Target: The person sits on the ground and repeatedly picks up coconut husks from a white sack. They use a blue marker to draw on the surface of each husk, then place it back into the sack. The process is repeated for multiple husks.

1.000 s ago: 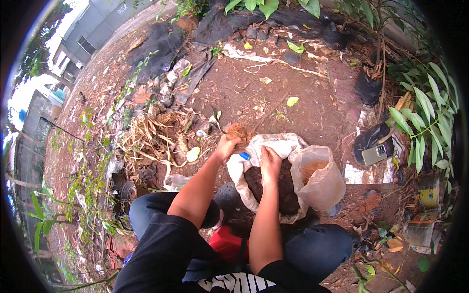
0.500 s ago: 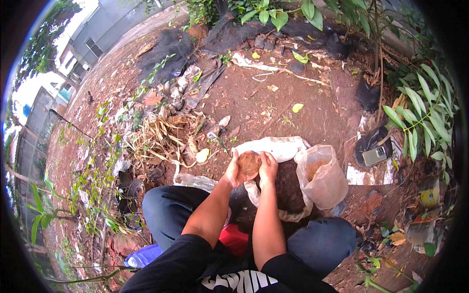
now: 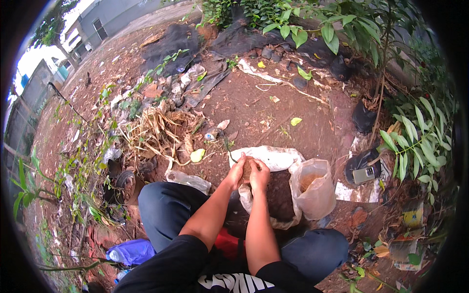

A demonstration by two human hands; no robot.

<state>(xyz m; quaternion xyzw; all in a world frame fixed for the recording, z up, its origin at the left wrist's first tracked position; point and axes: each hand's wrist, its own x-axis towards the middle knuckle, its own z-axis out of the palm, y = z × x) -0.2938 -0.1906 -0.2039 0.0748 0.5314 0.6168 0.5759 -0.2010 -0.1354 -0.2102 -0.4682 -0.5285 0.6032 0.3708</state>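
While left hand (image 3: 236, 172) and right hand (image 3: 259, 175) are cupped round a brown fibre clump (image 3: 247, 169) at frame centre, mostly finger-hidden, an open white sack (image 3: 276, 157) of dark soil (image 3: 280, 190) lies under and right, translucent bag (image 3: 318, 201) touching it. Dry-leaf heap (image 3: 152, 129) left of centre. Reddish earth (image 3: 261, 105), littered; grey building (image 3: 129, 20) upper left.

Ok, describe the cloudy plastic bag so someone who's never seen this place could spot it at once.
Find the white sack on the ground in front of the person's legs. Right beside the sack's right edge sits a pale, cloudy plastic bag with its mouth open. Unlike the sack, which holds dark soil, it has light-brown, fibrous stuff inside.
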